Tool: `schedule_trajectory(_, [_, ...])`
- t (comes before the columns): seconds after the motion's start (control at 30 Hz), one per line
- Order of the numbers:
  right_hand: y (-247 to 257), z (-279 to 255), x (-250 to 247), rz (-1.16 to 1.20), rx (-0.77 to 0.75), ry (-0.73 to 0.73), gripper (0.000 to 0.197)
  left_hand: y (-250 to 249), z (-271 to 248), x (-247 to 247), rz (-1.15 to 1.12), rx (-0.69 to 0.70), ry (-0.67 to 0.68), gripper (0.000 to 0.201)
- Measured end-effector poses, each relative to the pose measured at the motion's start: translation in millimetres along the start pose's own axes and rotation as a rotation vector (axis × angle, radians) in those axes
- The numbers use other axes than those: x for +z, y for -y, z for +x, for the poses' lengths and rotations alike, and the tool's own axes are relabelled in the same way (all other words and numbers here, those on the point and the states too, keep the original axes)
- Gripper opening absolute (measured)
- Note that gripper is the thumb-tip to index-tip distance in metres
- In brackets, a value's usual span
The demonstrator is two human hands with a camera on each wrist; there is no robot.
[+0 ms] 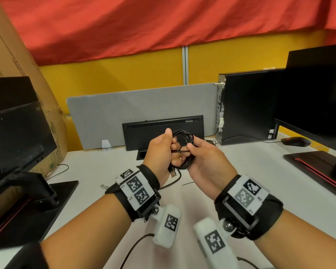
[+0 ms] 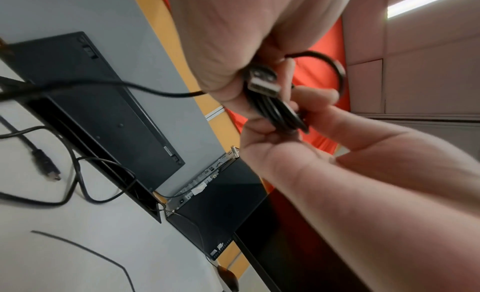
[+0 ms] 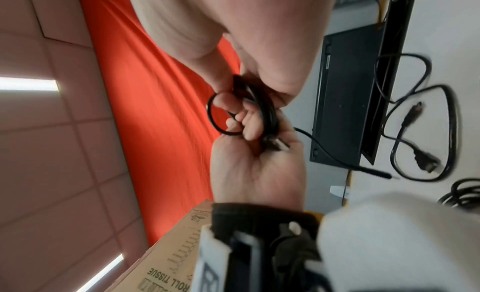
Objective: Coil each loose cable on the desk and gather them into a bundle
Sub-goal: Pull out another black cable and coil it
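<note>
Both hands hold one black USB cable coil (image 1: 183, 133) in the air above the white desk (image 1: 97, 171). My left hand (image 1: 170, 150) grips the coil's left side, thumb up. My right hand (image 1: 193, 151) curls round its right side and pinches a straight stretch of the cable across the loops. The silver USB plug (image 1: 173, 173) hangs below the left hand. The left wrist view shows the plug (image 2: 263, 82) against the bunched loops (image 2: 281, 112). In the right wrist view the coil (image 3: 262, 108) sits between both hands. A loose HDMI cable (image 3: 426, 159) lies on the desk.
An upright black keyboard (image 1: 153, 129) leans on a grey divider (image 1: 124, 101). A PC tower (image 1: 246, 105), right monitor (image 1: 314, 94) and mouse (image 1: 295, 141) are at the right. A left monitor (image 1: 17, 129) and cardboard box (image 1: 12, 45) are at the left. A thin wire (image 2: 85, 253) lies on the desk.
</note>
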State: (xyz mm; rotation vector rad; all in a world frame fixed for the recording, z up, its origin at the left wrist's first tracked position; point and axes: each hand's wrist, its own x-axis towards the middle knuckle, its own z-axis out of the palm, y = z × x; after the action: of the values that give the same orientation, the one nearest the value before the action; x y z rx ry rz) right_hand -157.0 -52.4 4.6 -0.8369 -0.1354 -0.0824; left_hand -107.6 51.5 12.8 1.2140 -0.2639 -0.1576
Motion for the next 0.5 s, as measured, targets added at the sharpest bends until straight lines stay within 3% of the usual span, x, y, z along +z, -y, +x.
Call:
schedule_trajectory(0.07, [-1,1,2,-0.069,-0.002,-0.001,0.03,1,-1,1,0.06,0.031,0.022,0.038])
schedule_trajectory(0.17, [0,3,-1,-0.306,-0.039,-0.052,0.05,0,1,-1,0.167,0.103,0.0,0.038])
schedule_trajectory(0.27, [5,2,-5,-0.91,-0.118,-0.133,0.054,-4,5,-7,0.243,0.14,-0.077,0.036])
schedule_trajectory(0.33, [8,3,-7,-1.171,-0.159,-0.19,0.039,-5,8,-12,0.305,0.16,-0.121,0.035])
schedule_trajectory(0.4, [9,2,-8,-1.1,-0.116,-0.237,0.022,-3,11,-16,0.364,0.19,-0.156,0.035])
schedule_trajectory(0.5, [10,-2,-8,-0.746,-0.029,-0.232,0.017,0,14,-20,0.407,0.217,-0.192,0.035])
